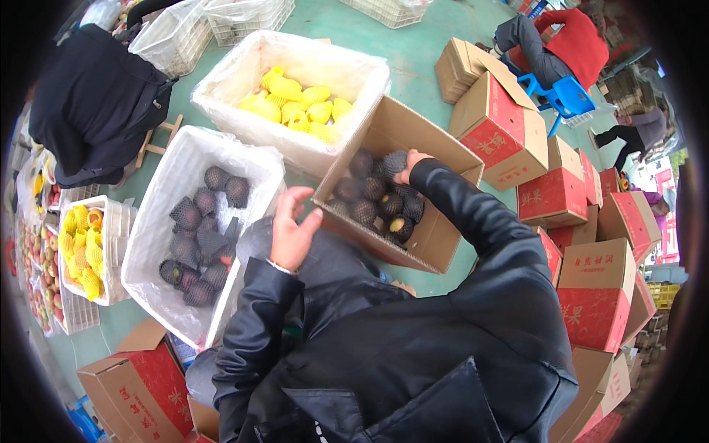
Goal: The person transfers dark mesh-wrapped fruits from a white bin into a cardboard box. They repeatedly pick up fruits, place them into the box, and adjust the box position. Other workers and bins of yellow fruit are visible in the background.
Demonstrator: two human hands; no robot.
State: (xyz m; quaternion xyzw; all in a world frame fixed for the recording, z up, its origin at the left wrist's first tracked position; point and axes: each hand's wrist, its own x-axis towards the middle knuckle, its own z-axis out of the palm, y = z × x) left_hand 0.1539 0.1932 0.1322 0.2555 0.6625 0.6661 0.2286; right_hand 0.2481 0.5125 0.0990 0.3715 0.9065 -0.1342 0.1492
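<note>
My right hand (415,163) reaches into an open cardboard box (437,133) and grips a fruit in a dark foam net (395,163) near the far wall. Beneath it lie several more dark-netted fruits (374,189), some with skin showing through. Held above my knee, my left hand (293,227) has its fingers apart and nothing in them, just left of the box's edge. To its left stands a white crate lined with clear plastic (160,232), holding several dark-netted fruits (185,249). Part of the box's contents is hidden by my right sleeve.
Yellow-netted fruits (299,102) fill part of another lined crate (221,94) ahead. A smaller crate (113,249) stands left. Red-and-brown cartons (592,293) are stacked along my right. A person in dark clothes (99,105) bends at left; one in red (576,47) sits on a blue chair (570,99).
</note>
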